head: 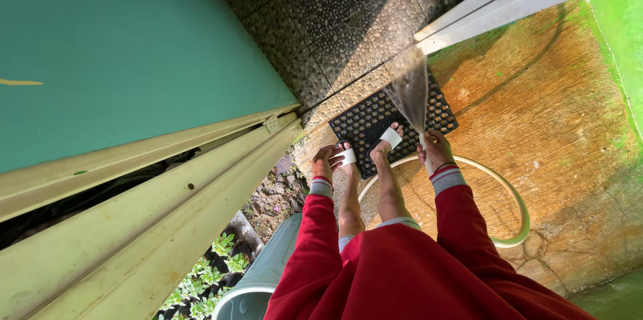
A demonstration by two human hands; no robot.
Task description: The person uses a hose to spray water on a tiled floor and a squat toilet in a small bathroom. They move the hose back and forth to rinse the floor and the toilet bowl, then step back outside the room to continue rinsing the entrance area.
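Head cam: my right hand grips the white hose end, water spray hitting the black rubber mat by my sandalled feet; left hand loosely open, empty. Risk imo: wet concrete w/ sandals, slip

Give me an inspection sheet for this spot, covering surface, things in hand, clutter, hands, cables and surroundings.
Surface: brown concrete floor, cracked, partly wet.
Things in hand: pale hose spraying water onto the black rubber mat.
Clutter: nothing seen.
Hands: right hand grips the hose end; left hand is empty, held low beside the left foot.
Cables: none; only the hose loops behind.
Surroundings: teal door, pebble tiles, green plants, grey pipe.
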